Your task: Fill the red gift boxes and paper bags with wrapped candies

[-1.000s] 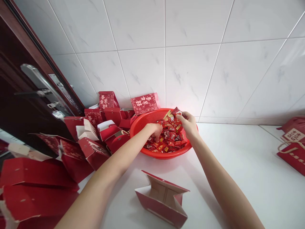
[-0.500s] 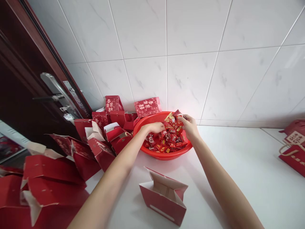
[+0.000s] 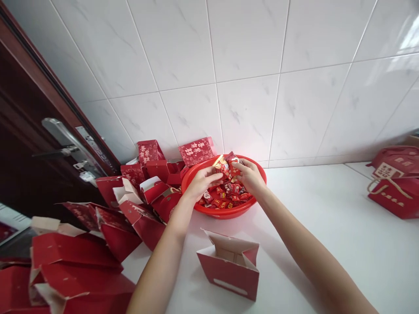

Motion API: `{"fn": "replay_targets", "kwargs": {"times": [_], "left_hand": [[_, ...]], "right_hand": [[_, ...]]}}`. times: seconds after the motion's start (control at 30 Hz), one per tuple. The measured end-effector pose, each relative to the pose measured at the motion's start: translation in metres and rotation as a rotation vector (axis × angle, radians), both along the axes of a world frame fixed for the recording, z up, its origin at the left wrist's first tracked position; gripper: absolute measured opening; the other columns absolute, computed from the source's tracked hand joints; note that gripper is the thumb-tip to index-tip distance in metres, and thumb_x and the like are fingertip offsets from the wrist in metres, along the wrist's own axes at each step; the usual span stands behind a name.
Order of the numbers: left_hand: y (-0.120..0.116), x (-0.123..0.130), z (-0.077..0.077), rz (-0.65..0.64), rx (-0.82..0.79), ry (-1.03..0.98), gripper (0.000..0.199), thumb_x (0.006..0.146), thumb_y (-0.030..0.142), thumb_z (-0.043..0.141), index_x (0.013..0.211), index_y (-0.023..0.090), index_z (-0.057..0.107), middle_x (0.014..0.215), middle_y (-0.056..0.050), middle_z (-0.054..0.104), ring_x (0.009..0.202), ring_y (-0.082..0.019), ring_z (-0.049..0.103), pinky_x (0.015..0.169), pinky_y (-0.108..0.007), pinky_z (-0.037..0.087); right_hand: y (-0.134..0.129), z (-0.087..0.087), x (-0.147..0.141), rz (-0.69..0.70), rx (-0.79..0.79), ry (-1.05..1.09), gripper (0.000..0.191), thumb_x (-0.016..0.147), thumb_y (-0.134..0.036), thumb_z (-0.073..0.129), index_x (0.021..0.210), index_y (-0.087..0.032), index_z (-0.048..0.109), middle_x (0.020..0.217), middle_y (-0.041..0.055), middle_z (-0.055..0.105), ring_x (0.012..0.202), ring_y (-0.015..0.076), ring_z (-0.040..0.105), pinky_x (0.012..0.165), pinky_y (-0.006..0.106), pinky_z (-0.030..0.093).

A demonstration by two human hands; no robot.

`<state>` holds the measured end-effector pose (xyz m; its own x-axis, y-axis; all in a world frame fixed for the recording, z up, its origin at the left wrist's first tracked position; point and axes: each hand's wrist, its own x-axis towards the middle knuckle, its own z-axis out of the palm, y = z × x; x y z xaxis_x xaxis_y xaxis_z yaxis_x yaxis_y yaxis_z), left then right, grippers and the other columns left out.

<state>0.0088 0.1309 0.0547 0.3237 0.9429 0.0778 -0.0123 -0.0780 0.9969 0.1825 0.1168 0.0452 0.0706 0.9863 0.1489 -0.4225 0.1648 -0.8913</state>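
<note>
A red oval basket [image 3: 225, 213] holds many small wrapped candies [image 3: 229, 195]. Above its middle, my right hand [image 3: 249, 175] grips several red and gold candy packets [image 3: 225, 168]. My left hand [image 3: 203, 181] is over the basket's left side, its fingers bent and reaching to the left edge of those packets; their tips are partly hidden, so its grip is unclear. Nearer to me an open red paper box [image 3: 229, 268] stands upright on the white table, its pale inside showing and no candy visible in it.
Many opened red boxes [image 3: 78, 253] crowd the left side. Behind the basket a patterned red box [image 3: 196, 151] leans by the tiled wall. A red bag [image 3: 397, 196] with a rope handle stands at the right. A door with a metal handle [image 3: 68, 141] is at far left.
My left hand has risen from the candies toward the packets at my right hand. My right hand remains above the basket with packets. The view has shifted slightly.
</note>
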Motion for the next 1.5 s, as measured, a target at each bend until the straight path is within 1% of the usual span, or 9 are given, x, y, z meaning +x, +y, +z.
{"fn": "replay_targets", "kwargs": {"times": [0.17, 0.3, 0.4, 0.5, 0.63, 0.83, 1.03, 1.27, 1.5], "left_hand": [[-0.007, 0.000, -0.009, -0.030, 0.031, -0.056, 0.045, 0.059, 0.036, 0.088, 0.098, 0.016, 0.077, 0.102, -0.006, 0.078, 0.103, -0.025, 0.070, 0.097, -0.038, 0.054], [-0.006, 0.003, -0.015, -0.027, 0.026, -0.059, 0.048, 0.056, 0.031, 0.089, 0.100, 0.016, 0.078, 0.098, -0.006, 0.079, 0.103, -0.026, 0.071, 0.100, -0.039, 0.052], [-0.003, 0.003, -0.018, 0.009, 0.016, -0.026, 0.051, 0.055, 0.028, 0.089, 0.103, 0.015, 0.076, 0.096, -0.006, 0.079, 0.099, -0.025, 0.072, 0.098, -0.040, 0.052], [-0.001, 0.002, -0.021, 0.067, 0.008, 0.016, 0.053, 0.055, 0.027, 0.088, 0.105, 0.016, 0.075, 0.096, -0.005, 0.078, 0.094, -0.024, 0.072, 0.095, -0.039, 0.053], [-0.002, 0.002, -0.021, 0.073, 0.017, 0.019, 0.049, 0.054, 0.028, 0.088, 0.100, 0.017, 0.075, 0.103, -0.005, 0.077, 0.096, -0.024, 0.071, 0.093, -0.038, 0.054], [-0.002, 0.002, -0.019, 0.068, 0.024, -0.058, 0.049, 0.052, 0.030, 0.091, 0.096, 0.016, 0.077, 0.097, -0.005, 0.078, 0.096, -0.023, 0.071, 0.097, -0.040, 0.053], [0.001, 0.001, -0.022, 0.099, 0.068, -0.028, 0.048, 0.050, 0.033, 0.092, 0.093, 0.017, 0.077, 0.101, -0.006, 0.078, 0.102, -0.026, 0.070, 0.096, -0.040, 0.054], [-0.002, 0.002, -0.019, 0.134, 0.058, -0.032, 0.051, 0.042, 0.033, 0.095, 0.087, 0.017, 0.078, 0.093, -0.004, 0.078, 0.094, -0.026, 0.071, 0.088, -0.037, 0.056], [-0.007, 0.005, -0.015, 0.047, 0.067, -0.154, 0.048, 0.052, 0.047, 0.094, 0.086, 0.016, 0.081, 0.086, -0.007, 0.079, 0.090, -0.027, 0.071, 0.089, -0.040, 0.055]], "right_hand": [[-0.008, -0.006, -0.001, -0.020, -0.016, 0.066, 0.034, 0.058, -0.042, 0.084, 0.080, -0.021, 0.069, 0.086, 0.0027, 0.073, 0.077, 0.0200, 0.068, 0.065, 0.031, 0.053], [-0.009, -0.013, 0.004, -0.151, -0.023, 0.106, 0.035, 0.057, -0.041, 0.083, 0.080, -0.022, 0.067, 0.089, 0.0026, 0.072, 0.077, 0.0195, 0.067, 0.064, 0.031, 0.053], [-0.010, -0.018, 0.005, -0.250, 0.003, 0.050, 0.037, 0.060, -0.044, 0.081, 0.087, -0.022, 0.067, 0.093, 0.0030, 0.072, 0.083, 0.0215, 0.068, 0.067, 0.033, 0.055], [-0.011, -0.020, 0.003, -0.293, 0.045, -0.041, 0.040, 0.063, -0.045, 0.079, 0.093, -0.022, 0.067, 0.095, 0.0037, 0.073, 0.089, 0.0229, 0.068, 0.074, 0.035, 0.056], [-0.012, -0.021, 0.000, -0.299, 0.096, -0.181, 0.035, 0.066, -0.040, 0.077, 0.094, -0.021, 0.068, 0.094, 0.0035, 0.074, 0.091, 0.0222, 0.068, 0.084, 0.037, 0.055], [-0.014, -0.021, 0.001, -0.207, 0.106, -0.282, 0.032, 0.067, -0.041, 0.079, 0.089, -0.021, 0.068, 0.089, 0.0034, 0.073, 0.087, 0.0226, 0.067, 0.083, 0.039, 0.054], [-0.017, -0.019, 0.001, -0.142, 0.164, -0.360, 0.032, 0.069, -0.043, 0.081, 0.088, -0.022, 0.068, 0.087, 0.0025, 0.073, 0.088, 0.0226, 0.068, 0.085, 0.039, 0.053], [-0.011, -0.017, -0.003, -0.204, 0.194, -0.498, 0.026, 0.070, -0.037, 0.076, 0.088, -0.021, 0.067, 0.086, 0.0032, 0.074, 0.084, 0.0227, 0.069, 0.080, 0.037, 0.054], [-0.010, -0.018, -0.004, -0.309, 0.280, -0.655, 0.022, 0.074, -0.036, 0.065, 0.089, -0.020, 0.067, 0.087, 0.0051, 0.076, 0.083, 0.0250, 0.071, 0.078, 0.039, 0.055]]}}
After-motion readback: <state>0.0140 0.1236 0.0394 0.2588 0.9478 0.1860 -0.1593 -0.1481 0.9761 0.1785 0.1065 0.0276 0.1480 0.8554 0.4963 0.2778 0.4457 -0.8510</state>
